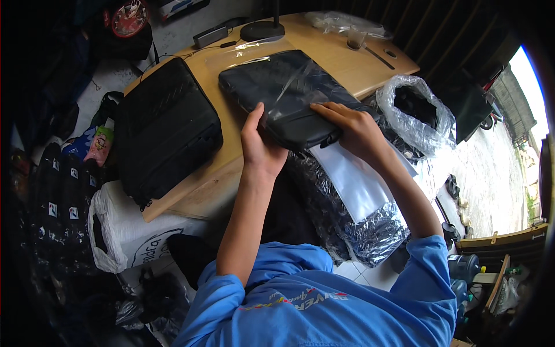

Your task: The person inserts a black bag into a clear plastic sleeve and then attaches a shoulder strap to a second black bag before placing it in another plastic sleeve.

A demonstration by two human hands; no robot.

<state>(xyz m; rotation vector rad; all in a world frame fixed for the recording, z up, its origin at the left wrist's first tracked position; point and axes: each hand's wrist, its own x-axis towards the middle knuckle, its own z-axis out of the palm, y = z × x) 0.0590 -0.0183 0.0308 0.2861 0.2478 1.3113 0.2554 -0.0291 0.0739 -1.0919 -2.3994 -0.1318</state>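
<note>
A flat black bag (289, 75) in clear plastic film (295, 84) lies over the wooden table, its near end sticking out past the edge toward me. My left hand (261, 141) grips the near left corner, thumb up along the side and fingers hidden beneath. On the near right, my right hand (355, 127) holds the bag's edge, its fingers laid together over the top; its thumb is hidden. The film looks creased and shiny between the two hands. To the left, a second black bag (170, 118), thicker, rests on the table.
The wooden table (329, 43) carries a lamp base (262, 31), a plastic cup (356, 37) and clear plastic wrap (344, 24). On my right stand a plastic-wrapped bundle (370, 237) and an open clear bag (425, 130) with dark contents. A white plastic sack (130, 231) sits below the table's left corner.
</note>
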